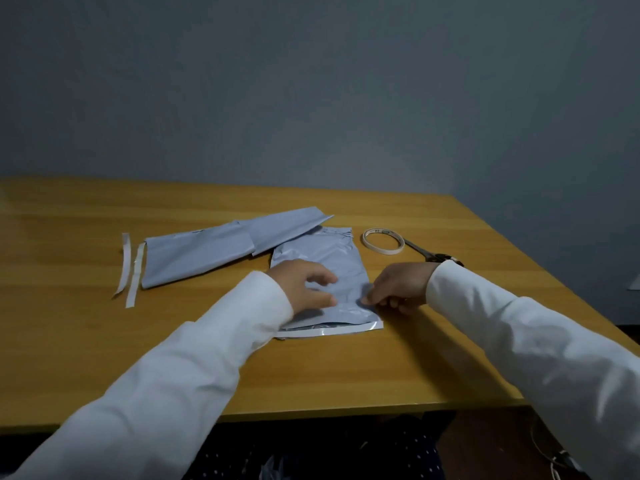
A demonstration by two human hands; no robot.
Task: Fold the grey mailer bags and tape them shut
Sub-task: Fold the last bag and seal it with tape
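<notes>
A grey mailer bag (329, 258) lies flat on the wooden table (346, 368), its white adhesive strip (332, 331) at the near end. My left hand (304, 287) rests on the bag's middle with relaxed, spread fingers. My right hand (398, 289) pinches the bag's right edge between thumb and fingertips. Two folded grey bags (221, 247) lie behind and to the left. A roll of tape (383, 241) sits to the right of the bag.
Two peeled white liner strips (130, 268) lie at the left of the folded bags. Scissors (429, 253) lie beside the tape roll, partly behind my right wrist. A grey wall stands behind the table. The table's front edge is near me.
</notes>
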